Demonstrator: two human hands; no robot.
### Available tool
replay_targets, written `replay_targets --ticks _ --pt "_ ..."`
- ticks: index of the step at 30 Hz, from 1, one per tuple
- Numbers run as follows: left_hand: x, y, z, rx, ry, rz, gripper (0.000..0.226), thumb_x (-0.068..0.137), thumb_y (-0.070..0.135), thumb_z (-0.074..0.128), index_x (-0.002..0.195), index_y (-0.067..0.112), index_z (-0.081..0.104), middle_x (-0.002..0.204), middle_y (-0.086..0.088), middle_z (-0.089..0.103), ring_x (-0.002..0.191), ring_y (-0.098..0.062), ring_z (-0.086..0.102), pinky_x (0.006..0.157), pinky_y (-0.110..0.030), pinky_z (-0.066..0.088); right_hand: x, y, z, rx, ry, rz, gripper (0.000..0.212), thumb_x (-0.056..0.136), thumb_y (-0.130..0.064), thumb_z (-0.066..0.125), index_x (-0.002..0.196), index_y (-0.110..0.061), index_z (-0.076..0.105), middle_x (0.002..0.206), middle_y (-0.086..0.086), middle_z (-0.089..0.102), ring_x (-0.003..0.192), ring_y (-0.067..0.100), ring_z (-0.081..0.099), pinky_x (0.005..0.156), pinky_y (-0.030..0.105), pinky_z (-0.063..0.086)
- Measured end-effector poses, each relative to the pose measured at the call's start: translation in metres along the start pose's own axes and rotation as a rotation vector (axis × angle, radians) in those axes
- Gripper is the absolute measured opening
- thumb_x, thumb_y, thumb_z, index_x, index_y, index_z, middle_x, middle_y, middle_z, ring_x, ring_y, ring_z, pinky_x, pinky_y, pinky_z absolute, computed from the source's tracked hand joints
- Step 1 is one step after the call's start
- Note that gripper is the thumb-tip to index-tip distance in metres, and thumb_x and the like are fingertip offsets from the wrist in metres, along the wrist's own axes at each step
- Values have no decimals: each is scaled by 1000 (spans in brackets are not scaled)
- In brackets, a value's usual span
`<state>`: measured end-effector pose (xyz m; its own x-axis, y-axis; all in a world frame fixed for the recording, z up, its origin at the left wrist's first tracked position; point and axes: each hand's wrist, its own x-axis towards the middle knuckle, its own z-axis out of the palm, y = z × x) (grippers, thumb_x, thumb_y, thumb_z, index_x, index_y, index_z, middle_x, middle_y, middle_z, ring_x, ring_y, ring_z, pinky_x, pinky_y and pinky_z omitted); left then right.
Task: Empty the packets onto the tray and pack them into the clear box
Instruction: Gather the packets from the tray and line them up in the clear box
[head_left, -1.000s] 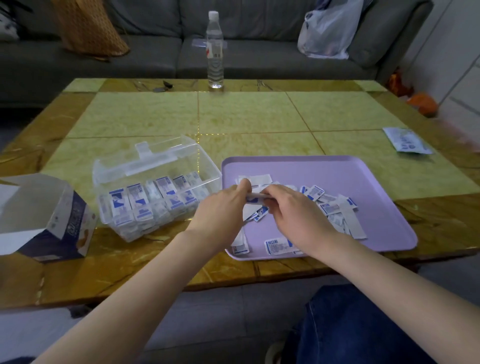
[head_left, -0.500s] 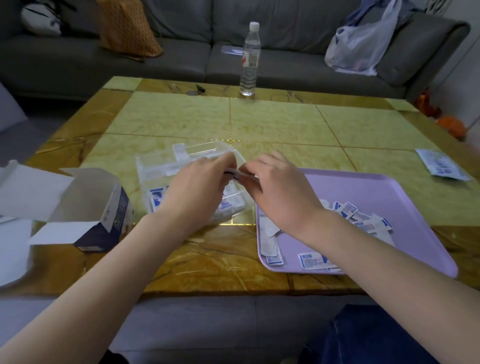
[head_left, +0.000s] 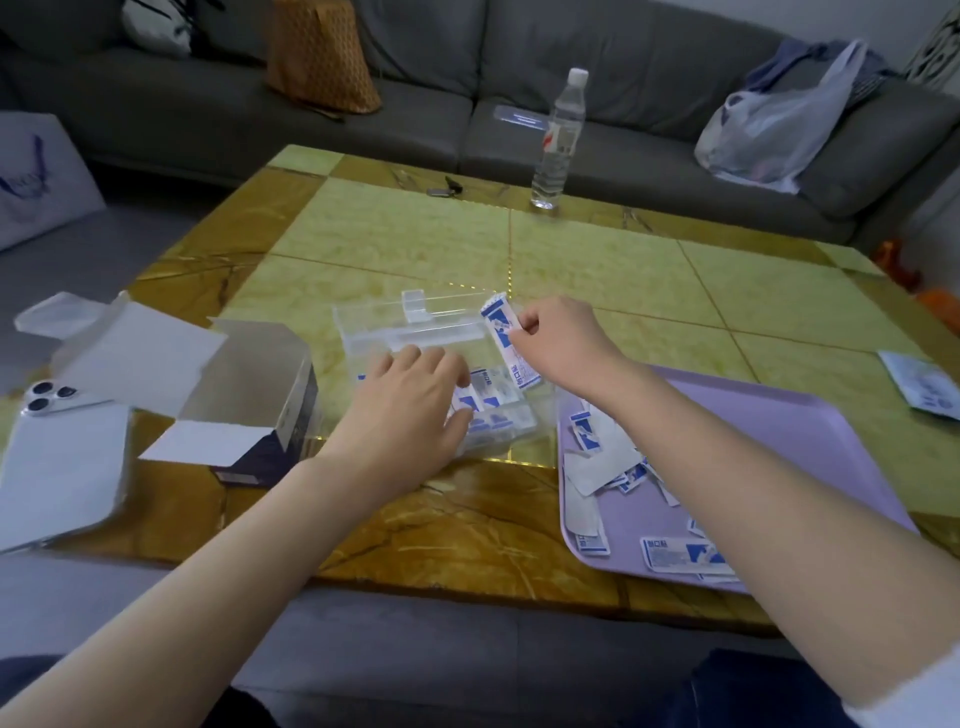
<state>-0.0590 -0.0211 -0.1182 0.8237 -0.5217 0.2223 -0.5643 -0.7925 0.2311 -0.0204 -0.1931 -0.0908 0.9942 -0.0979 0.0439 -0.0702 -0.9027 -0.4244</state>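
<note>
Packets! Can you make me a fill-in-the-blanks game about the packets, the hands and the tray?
The right hand pinches one ____ above the clear box.
The left hand touches packets ____ the clear box.
Loose packets lie on the ____ tray.
Missing words: packet, inside, purple.

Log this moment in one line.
right hand: pinches packet above clear box | left hand: touches boxed packets | purple tray: holds loose packets
</note>
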Motion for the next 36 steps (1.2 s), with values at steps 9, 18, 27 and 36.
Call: replay_targets --ticks 9,18,27,36 --pt "-9 -7 9 68 -35 55 10 95 27 42 104 24 47 109 8 57 103 -19 45 91 -31 29 21 -5 39 -217 -175 94 43 87 0 48 52 -12 27 56 4 26 48 13 26 41 23 18" --pt "-8 -6 12 47 -21 53 10 96 24 40 106 24 43 109 6 55 101 -20 44 93 -32 29 24 -4 48 -219 -327 227 35 90 -5 48 57 -9 36 59 4 39 49 13 38 42 23 28" --pt "-7 -6 13 20 -24 47 9 96 22 40 105 24 42 106 6 55 99 -20 45 93 -33 29 21 -9 42 -269 -357 238 41 96 -13 45 56 -9 38 52 7 44 28 12 41 24 7 20" --pt "-4 -6 13 30 -51 43 12 97 26 39 109 24 42 112 6 54 104 -19 44 96 -31 30 4 -7 22 -312 -210 90 27 91 -6 39 66 -10 47 67 3 48 70 26 49 51 26 33"
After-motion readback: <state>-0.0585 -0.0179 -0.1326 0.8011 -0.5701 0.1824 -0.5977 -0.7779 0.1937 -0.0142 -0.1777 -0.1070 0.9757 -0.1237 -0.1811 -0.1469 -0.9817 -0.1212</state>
